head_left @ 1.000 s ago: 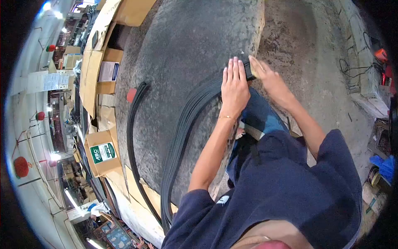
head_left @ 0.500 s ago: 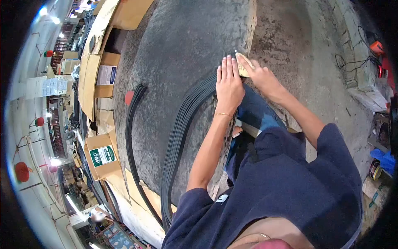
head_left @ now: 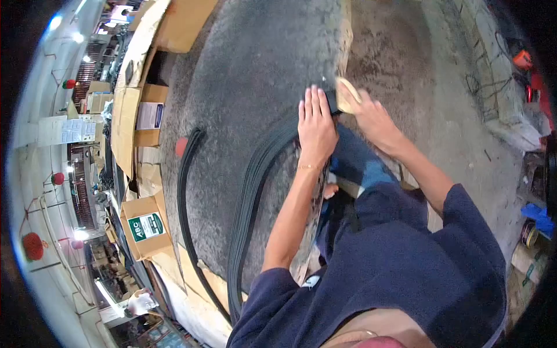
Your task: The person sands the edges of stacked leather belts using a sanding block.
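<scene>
My left hand (head_left: 317, 129) lies flat with fingers stretched out, pressing on the end of a bundle of long black strips (head_left: 249, 191) at the table's edge. The bundle curves back across the table toward my body. My right hand (head_left: 374, 119) is closed around a pale yellow, flat block with a rounded edge (head_left: 349, 97). That block stands tilted just right of the black strip ends (head_left: 332, 102), beside my left fingers. A thinner bundle of black strips (head_left: 183, 203) lies farther left, its end near a red round thing (head_left: 182, 146).
The dark, worn table (head_left: 255, 64) has cardboard along its far side. An open cardboard box with a green label (head_left: 145, 227) stands there. To the right is a concrete floor (head_left: 441, 127), with an orange object (head_left: 523, 59) and cables by the wall.
My right hand has moved the pale block slightly right and tilted it away from my left fingers, so the black strip ends show between them. My left hand stays on the bundle.
</scene>
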`<state>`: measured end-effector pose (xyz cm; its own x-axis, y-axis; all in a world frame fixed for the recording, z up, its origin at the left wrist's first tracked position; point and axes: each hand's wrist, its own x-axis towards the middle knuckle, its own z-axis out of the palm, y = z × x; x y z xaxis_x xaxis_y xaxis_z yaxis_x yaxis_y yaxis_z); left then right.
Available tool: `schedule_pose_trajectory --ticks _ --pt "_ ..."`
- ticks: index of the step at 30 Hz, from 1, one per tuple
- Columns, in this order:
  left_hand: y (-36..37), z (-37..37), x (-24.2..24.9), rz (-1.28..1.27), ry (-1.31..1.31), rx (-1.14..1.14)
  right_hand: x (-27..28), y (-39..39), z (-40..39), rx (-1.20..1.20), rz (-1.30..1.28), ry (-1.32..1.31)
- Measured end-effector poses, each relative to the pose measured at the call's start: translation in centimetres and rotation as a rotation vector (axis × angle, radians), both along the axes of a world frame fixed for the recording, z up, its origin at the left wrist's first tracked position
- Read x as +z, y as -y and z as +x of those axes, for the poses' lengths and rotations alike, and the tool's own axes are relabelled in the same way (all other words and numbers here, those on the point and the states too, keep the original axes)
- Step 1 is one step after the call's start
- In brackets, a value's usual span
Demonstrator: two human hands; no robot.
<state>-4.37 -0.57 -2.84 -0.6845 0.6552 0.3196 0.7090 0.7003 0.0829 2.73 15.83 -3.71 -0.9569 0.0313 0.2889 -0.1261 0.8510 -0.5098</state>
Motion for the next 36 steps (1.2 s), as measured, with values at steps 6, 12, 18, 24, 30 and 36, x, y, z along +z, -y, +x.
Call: schedule_pose_trajectory --ticks 6,12,18,24,30,36 --pt "0.9 0.7 -0.3 0.012 0.023 -0.001 1.5 0.1 -2.3 0.100 0.052 0.113" --pt "1.5 1.3 -0.5 -0.045 0.044 0.005 0.3 0.0 -2.0 0.157 0.084 0.070" --pt "0.8 1.1 -0.2 -0.052 0.058 0.029 2.1 -0.3 -2.5 0.083 0.082 0.183" --pt "0.4 0.9 -0.1 -0.043 0.031 0.057 -0.3 -1.7 -0.1 -0.002 -0.078 0.127" --pt "0.4 0.8 0.3 -0.025 0.016 0.041 -2.8 -1.5 -2.0 0.045 -0.205 0.329" --pt "0.7 2.0 0.2 -0.059 0.054 0.062 0.2 -1.1 -0.2 0.091 -0.225 0.347"
